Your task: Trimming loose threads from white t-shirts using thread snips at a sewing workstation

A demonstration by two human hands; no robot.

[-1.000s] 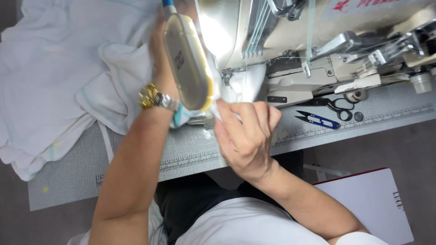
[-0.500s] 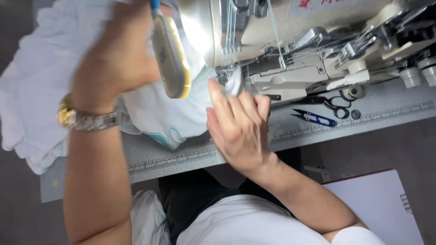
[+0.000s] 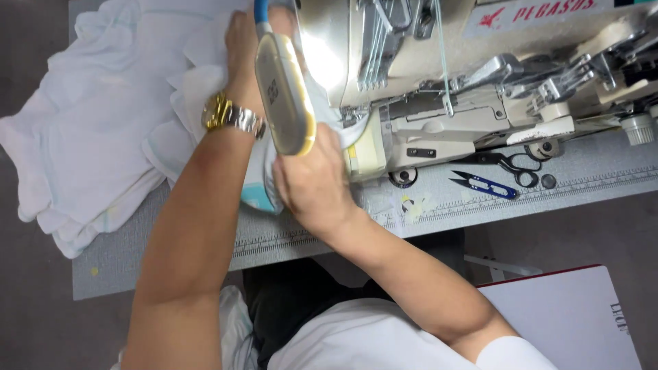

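**White cloth going back under the machine head**

White sleeve and dark lap are sitting at the bottom of the frame, nearest the camera, with a red-edged white board (image 3: 569, 322) lying at the lower right. From there both forearms are reaching up across the grey table (image 3: 480, 205).

Right hand (image 3: 312, 181), just left of centre, is now lying flat and knuckles-up on the white fabric (image 3: 103, 144) at the machine's front edge, fingers together and pressing down rather than pinching; half a second ago it was lifted with fingers raised beside the cloth. Left hand (image 3: 243, 48), wearing a gold-and-silver watch (image 3: 229, 116), is now stretching further up the frame and resting on the bunched cloth beside the machine head; its fingers are mostly hidden behind a yellow-rimmed lamp (image 3: 284, 96), so I cannot tell whether they are gripping or only laid on. A second ago that wrist was lower, near the table's edge.

Judging from this, the piece is being settled and held flat at the needle area of the industrial sewing machine (image 3: 439, 89), with the bulk of the cloth piling at the upper left.

Further right, blue thread snips (image 3: 483, 183) and black scissors (image 3: 507, 163) are lying untouched below the machine.
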